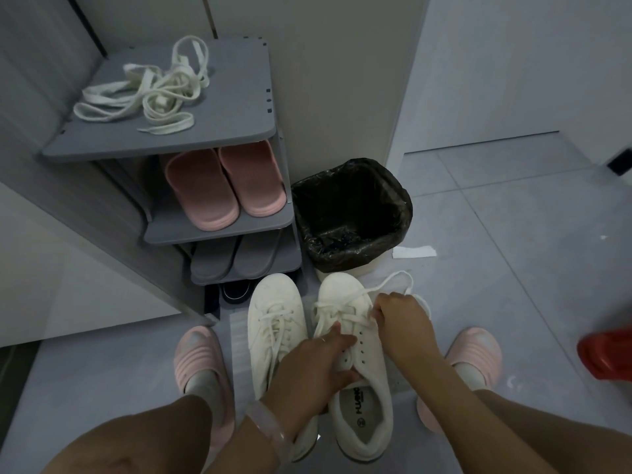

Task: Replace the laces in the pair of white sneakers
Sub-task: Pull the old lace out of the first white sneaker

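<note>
The right sneaker [359,340] of the white pair stands on the floor [513,268] between the person's feet, toe pointing away from them toward the bin, its long axis running near to far. Its lace [386,285] is partly worked loose: the eyelets nearest the opening look bare, while crossings remain over the forefoot, and a free loop trails off past the toe to the right. The right hand [403,323] sits at the outer edge of the lacing, its grip closed on a strand of that lace, so the lace runs from the hand back toward the shoe's midline and the pull would go outward and up, across the shoe's length. The left hand [318,367] presses on the tongue and inner side, fingers [337,336] spread flat, steadying the shoe but not pinching anything that I can make out. The right hand is the nearer to the crossings left.

The left sneaker [273,330] stands just beside it, touching or nearly so, laces in place and untouched; by this look the job is at an early stage, stripping the first shoe.

A heap of loose off-white laces [150,94], probably the replacements, lies on top of the grey shoe rack [239,80], up and to the left, well apart from both hands. Pink slippers [225,186] sit on the shelf below. The black-lined bin [349,213] stands just beyond the toes and could catch a lace flicked forward.
</note>
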